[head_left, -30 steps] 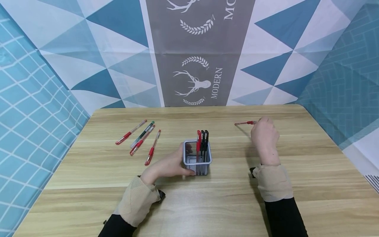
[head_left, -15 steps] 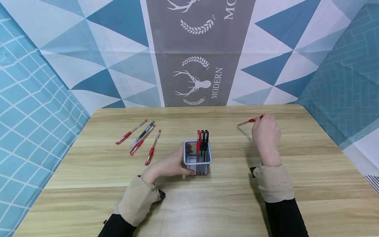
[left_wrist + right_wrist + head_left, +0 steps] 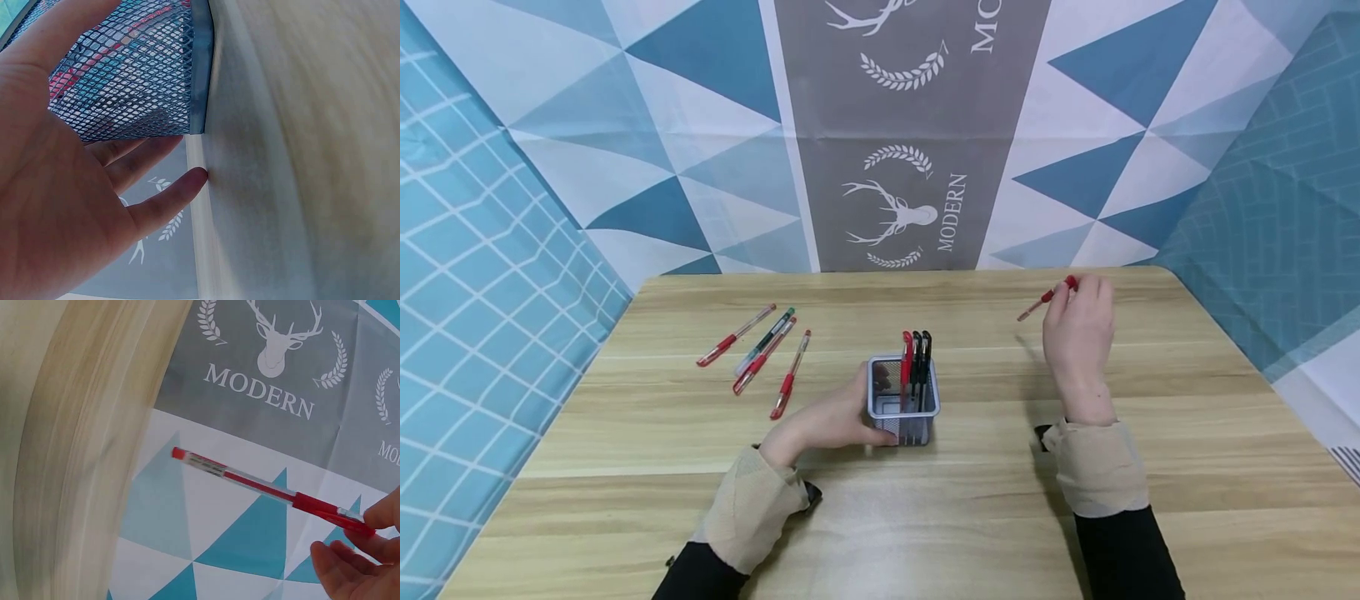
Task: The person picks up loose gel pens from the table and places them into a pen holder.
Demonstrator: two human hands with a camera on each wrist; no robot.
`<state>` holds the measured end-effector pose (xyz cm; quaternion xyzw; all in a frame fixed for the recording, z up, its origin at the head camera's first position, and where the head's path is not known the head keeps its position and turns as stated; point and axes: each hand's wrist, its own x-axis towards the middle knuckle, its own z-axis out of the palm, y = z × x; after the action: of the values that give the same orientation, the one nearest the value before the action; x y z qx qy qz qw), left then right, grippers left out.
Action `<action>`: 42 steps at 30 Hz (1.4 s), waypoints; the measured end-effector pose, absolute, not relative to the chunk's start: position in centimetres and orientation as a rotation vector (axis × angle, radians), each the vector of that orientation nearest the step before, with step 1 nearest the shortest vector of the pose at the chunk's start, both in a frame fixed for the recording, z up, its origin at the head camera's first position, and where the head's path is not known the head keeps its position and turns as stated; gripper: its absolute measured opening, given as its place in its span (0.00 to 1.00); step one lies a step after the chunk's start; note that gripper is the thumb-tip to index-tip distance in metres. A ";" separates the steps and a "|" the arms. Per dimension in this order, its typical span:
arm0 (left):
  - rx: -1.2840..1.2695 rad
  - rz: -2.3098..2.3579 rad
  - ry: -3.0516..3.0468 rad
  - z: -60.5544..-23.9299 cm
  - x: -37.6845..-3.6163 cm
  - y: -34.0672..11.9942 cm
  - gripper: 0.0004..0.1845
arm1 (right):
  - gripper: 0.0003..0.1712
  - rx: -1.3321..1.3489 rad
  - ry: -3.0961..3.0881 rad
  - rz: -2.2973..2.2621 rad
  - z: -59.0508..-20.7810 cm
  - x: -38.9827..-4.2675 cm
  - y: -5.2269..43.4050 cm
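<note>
Looking from the left, we see four loose pens (image 3: 760,354) lying on the wooden table (image 3: 1187,433), three red and one green, fanned out just beside one another; they lie where they lay a second ago. Next comes our left hand (image 3: 827,421), which rests against the left side of the mesh pen holder (image 3: 902,410), thumb at its rim and fingers curled along its near wall. In the left wrist view the palm lies flat on the mesh and the fingers (image 3: 159,203) reach under and past the corner, loosely spread. This hand and the holder have not shifted. Standing upright inside the holder are one red and two black pens (image 3: 916,362), leaning at its far right corner.

Farther right, our right hand (image 3: 1078,333) pinches a red pen (image 3: 1047,297) near its grip end, thumb and fingers (image 3: 384,519) clamped on it. A second ago that pen lay nearly level, close over the table near the far right edge; now it is lifted clear of the wood and tilts, its free end pointing down and left. The hand itself sits a little higher and farther right than before, well apart from the holder.
</note>
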<state>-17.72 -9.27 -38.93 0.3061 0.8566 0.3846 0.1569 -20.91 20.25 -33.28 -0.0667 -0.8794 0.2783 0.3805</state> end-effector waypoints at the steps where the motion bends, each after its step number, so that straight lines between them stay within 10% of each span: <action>1: 0.870 1.096 2.452 -38.9 -17.7 -9.3 0.52 | 0.17 -0.157 -2.230 0.715 -33.2 -20.9 20.2; 42: 0.863 1.119 2.434 -39.0 -17.7 -9.3 0.52 | 0.11 0.304 -1.845 1.130 -29.4 -16.8 15.7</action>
<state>-17.71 -9.28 -38.97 0.3024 0.8533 0.3923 0.1628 -16.77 15.69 -29.39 0.1237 -0.7496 0.4591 0.4605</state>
